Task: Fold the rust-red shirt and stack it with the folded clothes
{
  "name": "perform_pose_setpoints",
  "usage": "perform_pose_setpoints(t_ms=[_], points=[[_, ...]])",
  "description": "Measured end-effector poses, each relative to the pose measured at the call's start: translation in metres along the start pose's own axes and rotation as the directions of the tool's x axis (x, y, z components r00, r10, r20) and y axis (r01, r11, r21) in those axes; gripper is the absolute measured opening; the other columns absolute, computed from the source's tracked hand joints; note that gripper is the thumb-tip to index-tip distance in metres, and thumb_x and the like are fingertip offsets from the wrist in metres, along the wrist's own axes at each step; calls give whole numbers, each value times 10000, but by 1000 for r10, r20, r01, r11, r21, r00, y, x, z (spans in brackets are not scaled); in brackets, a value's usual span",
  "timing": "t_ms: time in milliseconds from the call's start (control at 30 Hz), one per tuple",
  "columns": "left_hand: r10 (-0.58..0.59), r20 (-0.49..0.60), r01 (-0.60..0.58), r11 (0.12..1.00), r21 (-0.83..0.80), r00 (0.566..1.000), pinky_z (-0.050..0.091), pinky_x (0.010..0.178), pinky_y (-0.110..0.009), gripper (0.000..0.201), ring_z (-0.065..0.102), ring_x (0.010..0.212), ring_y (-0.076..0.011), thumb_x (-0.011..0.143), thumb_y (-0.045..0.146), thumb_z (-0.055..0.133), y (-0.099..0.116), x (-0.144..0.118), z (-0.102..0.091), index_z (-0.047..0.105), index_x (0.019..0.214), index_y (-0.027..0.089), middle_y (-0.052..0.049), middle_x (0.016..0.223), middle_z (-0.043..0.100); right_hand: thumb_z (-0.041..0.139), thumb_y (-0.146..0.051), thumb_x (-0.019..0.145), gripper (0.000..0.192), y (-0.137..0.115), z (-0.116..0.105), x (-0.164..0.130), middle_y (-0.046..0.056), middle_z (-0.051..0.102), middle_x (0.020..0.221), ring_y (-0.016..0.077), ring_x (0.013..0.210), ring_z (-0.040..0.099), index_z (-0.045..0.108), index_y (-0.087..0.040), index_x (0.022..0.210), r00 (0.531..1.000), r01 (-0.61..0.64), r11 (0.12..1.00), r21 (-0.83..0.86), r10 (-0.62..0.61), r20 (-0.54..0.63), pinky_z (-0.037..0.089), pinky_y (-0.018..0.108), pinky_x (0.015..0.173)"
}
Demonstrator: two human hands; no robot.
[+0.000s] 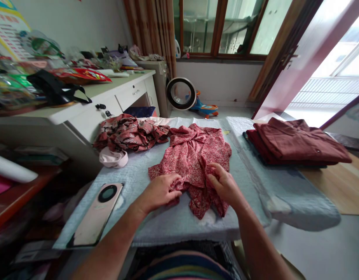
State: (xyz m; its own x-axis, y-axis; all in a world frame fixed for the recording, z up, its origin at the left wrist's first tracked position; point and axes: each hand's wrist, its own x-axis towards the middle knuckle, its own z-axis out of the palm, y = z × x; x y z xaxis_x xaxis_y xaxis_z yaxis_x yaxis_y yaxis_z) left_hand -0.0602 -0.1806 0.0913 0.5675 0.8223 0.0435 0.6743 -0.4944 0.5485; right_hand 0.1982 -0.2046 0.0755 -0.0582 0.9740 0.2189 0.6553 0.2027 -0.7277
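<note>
Daylight from a window and an open door falls across a padded board covered in pale blue cloth [156,221], which serves as the work surface in a cluttered room. At its middle lies a red floral garment [194,159], crumpled and partly spread, its lower edge reaching toward the near rim of the board. The left hand [161,191] rests on the garment's near left corner, fingers curled and pinching a fold of fabric. The right hand [223,182] is bunched on the cloth just beside it, fingers closed around a gather. Judging from this, the work is at the stage of straightening the garment before folding; the next move seems to call for pulling the two gripped parts apart and flat.

Left of the garment sits a heap of dark patterned clothing [129,132] with a pale pink piece [113,158] touching its near side. A phone [94,216] lies face down near the board's left corner. On the right, well apart, folded maroon shirts [296,142] are stacked. No container holding clothes is visible; a white desk [89,105] carries mixed clutter.
</note>
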Motion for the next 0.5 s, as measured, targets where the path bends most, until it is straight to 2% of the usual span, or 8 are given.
perform_pose_setpoints(t_ms=[67,133,233,367,433,500], points=[[-14,143,17,1000,-21,990,403,645,-230,161,626,745,-174,762,281,662,3,-5,5,672,915,229,1,813,692,511,-224,841,455,-5,3,-5,51,700,1043,188,911,639,526,-211,1295,986,57,998,3,-56,154,479,299,815],[-23,181,33,998,-52,983,379,614,-218,105,616,705,-160,806,294,623,5,-8,8,684,843,217,4,755,684,498,-175,813,508,-3,1,-10,65,674,1170,199,1030,626,521,-215,1319,969,75,997,9,-75,235,470,328,899],[-18,118,35,989,-142,993,390,649,-217,229,614,723,-150,893,322,522,7,-12,5,682,784,200,-5,756,687,441,-140,807,511,11,-8,-15,81,670,1179,199,1049,620,528,-193,1308,984,40,999,-21,-36,172,464,350,925],[-72,-24,62,953,-296,997,424,702,-229,265,605,752,-147,927,351,477,7,-16,1,665,846,183,-11,794,677,460,-102,756,505,34,-17,-17,114,667,1162,249,1104,574,581,-167,1242,1000,3,969,-246,0,11,387,444,987],[-86,-62,57,926,-373,994,446,738,-238,172,609,793,-149,894,280,508,6,-19,2,647,931,185,-12,855,672,486,-81,728,496,40,-17,-17,109,671,1150,265,1121,550,610,-181,1199,1000,-18,939,-343,18,-2,334,470,1007],[-58,-103,13,922,-388,993,457,804,-254,170,607,862,-153,817,155,525,4,-21,5,632,945,191,-15,919,654,502,-84,729,399,41,-16,-18,86,688,1085,256,1080,555,658,-201,1076,998,-18,922,-387,39,47,326,442,981]])
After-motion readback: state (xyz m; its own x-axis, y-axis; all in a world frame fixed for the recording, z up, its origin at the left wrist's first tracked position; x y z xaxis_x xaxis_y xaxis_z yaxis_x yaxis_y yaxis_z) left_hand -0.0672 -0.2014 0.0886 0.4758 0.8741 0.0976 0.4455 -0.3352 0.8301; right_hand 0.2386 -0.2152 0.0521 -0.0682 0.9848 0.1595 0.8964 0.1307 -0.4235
